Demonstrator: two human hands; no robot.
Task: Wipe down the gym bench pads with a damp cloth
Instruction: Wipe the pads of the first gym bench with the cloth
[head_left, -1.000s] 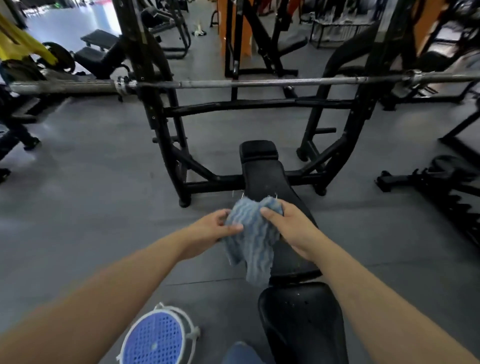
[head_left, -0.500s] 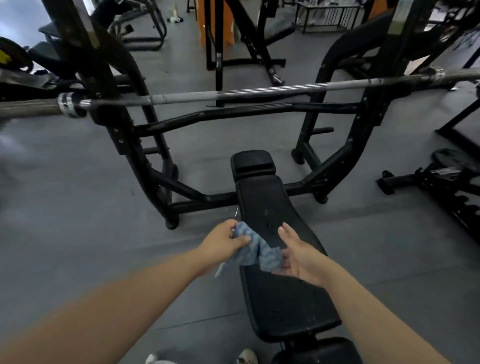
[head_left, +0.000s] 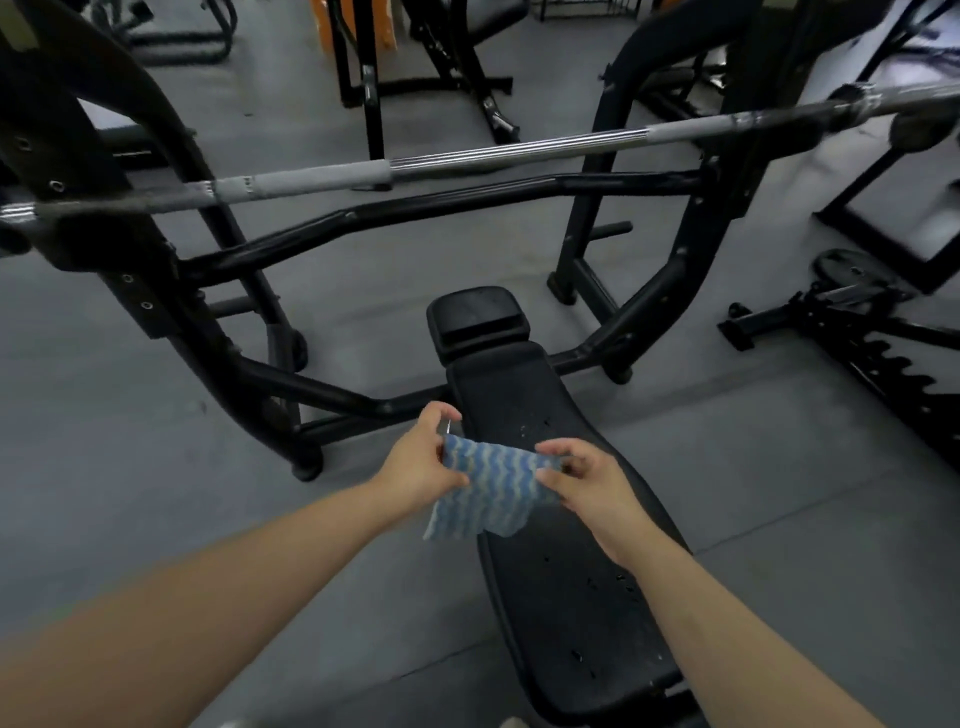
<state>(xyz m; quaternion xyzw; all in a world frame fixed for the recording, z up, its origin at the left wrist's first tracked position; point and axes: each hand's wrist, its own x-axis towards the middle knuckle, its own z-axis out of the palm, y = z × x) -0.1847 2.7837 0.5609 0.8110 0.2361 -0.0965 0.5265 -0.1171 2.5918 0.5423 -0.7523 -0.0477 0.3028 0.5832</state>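
1. Above the long back pad (head_left: 561, 571) of the bench, I have both hands raised with the cloth (head_left: 491, 491) stretched between them.
2. My left hand (head_left: 423, 465) pinches the cloth's upper left corner between thumb and curled fingers, just off the pad's left edge.
3. My right hand (head_left: 589, 480) pinches the upper right edge of the cloth between thumb and forefinger, the other fingers loosely curled, and it sits over the pad itself.
4. I see the cloth as blue with pale wavy stripes; its top edge runs fairly taut from hand to hand, and the lower part hangs free with one corner drooping toward the floor side on the left.
5. Whether the hanging part of the cloth touches the pad I cannot tell from this view.
6. I see small glistening specks scattered over the black pad, both beyond my hands and closer to me.
7. Past the back pad lies the small black head pad (head_left: 478, 322), separated from it by a narrow gap.
8. A barbell (head_left: 467, 163) crosses the view beyond the head pad, resting on the black rack frame (head_left: 218, 332) that stands on either side of the bench.
9. Under everything is the grey floor (head_left: 130, 493); to the right on it I see a black toothed piece of equipment (head_left: 857, 343), well apart from the bench.
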